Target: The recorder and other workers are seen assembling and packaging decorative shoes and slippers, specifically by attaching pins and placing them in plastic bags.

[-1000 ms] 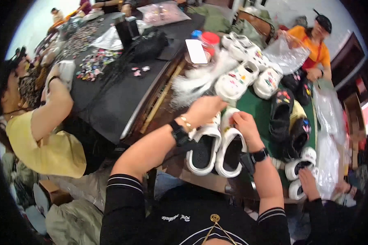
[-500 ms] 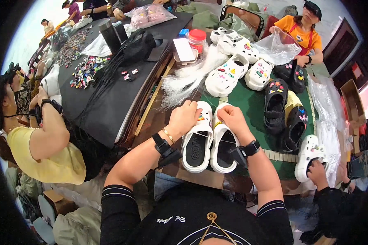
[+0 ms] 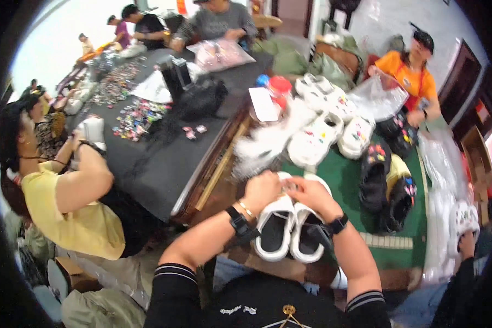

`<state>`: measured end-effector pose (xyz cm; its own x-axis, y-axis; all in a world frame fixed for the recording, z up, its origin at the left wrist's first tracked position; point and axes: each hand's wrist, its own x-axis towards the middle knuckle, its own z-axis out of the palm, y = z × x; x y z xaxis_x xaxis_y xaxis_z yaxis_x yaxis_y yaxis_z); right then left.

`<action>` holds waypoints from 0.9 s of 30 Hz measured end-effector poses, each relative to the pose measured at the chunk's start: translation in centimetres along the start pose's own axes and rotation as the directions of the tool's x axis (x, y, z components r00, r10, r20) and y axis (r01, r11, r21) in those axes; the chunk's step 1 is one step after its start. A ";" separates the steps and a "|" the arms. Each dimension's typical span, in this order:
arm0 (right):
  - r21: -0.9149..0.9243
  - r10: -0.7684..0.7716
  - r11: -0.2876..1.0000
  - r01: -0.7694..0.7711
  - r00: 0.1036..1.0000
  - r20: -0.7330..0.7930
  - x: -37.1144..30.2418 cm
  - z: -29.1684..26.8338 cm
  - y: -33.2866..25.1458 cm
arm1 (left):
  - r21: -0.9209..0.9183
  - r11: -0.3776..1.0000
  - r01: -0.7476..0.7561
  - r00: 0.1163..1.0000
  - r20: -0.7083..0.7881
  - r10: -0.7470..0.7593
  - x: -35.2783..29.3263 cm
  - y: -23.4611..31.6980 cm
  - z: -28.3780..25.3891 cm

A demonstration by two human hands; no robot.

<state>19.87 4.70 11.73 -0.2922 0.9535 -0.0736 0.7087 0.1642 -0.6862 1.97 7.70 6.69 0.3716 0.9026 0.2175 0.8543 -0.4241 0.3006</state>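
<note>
A pair of white clogs stands side by side before me, a left clog (image 3: 275,236) and a right clog (image 3: 310,239), dark insoles showing and heels toward me. My left hand (image 3: 263,191) is closed over the front of the left clog. Close against it, my right hand (image 3: 313,195) has its fingers pinched between the two clog fronts. The fingertips of both hands meet; whatever lies between them is too small and blurred to make out. Just beyond my hands lies a bundle of thin white strands (image 3: 261,147).
White clogs with colourful charms (image 3: 315,139) and black clogs (image 3: 375,177) sit on the green mat (image 3: 339,218). A red-lidded jar (image 3: 279,87) and white phone (image 3: 263,104) stand behind the strands. Loose charms (image 3: 139,117) cover part of the black table. Co-workers sit around; one hand holds a white clog (image 3: 464,221).
The view has shifted, so the scene sits lower. My right hand has left the right clog's front and come against my left. The co-worker's white clog at the right has moved outward.
</note>
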 end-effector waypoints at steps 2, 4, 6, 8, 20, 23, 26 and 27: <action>-0.008 -0.029 1.000 0.028 0.999 -0.027 -0.1 0.0 0.7 | -0.101 0.995 0.005 0.997 0.073 0.003 0.3 0.4 -0.5; -0.033 -0.014 0.999 0.013 0.999 -0.039 0.1 0.0 1.3 | -0.126 0.992 -0.024 0.998 0.052 0.031 0.4 0.7 -0.7; -0.034 0.009 0.999 -0.011 0.999 -0.053 0.1 0.4 1.0 | -0.036 0.987 -0.158 0.986 -0.057 0.156 -0.1 0.3 -0.5; -0.056 0.008 0.998 -0.010 0.999 -0.051 0.3 0.7 1.3 | 0.038 0.962 -0.271 0.948 -0.166 0.273 -0.5 0.2 -0.2; -0.233 -0.041 0.972 0.013 0.993 -0.113 1.8 1.7 2.0 | -0.127 0.858 -0.498 0.814 -0.410 0.412 -0.7 0.2 -0.6; -0.229 0.020 0.973 -0.036 0.997 -0.074 1.5 1.3 1.1 | -0.437 0.766 -0.472 0.880 -0.289 0.377 -0.9 0.6 -1.1; -0.188 0.050 0.980 -0.063 0.996 -0.072 1.6 1.4 1.4 | -0.451 0.840 -0.302 0.949 -0.060 0.309 -1.1 0.8 -2.3; -0.189 0.046 0.980 -0.059 0.996 -0.071 1.7 1.6 1.7 | -0.449 0.841 -0.301 0.950 -0.063 0.306 -1.1 0.8 -2.3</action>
<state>19.60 6.16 9.31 -0.2130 0.9756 -0.0532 0.8331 0.1529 -0.5315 1.45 6.18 8.84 0.5918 0.7227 0.3569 0.4437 -0.6618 0.6043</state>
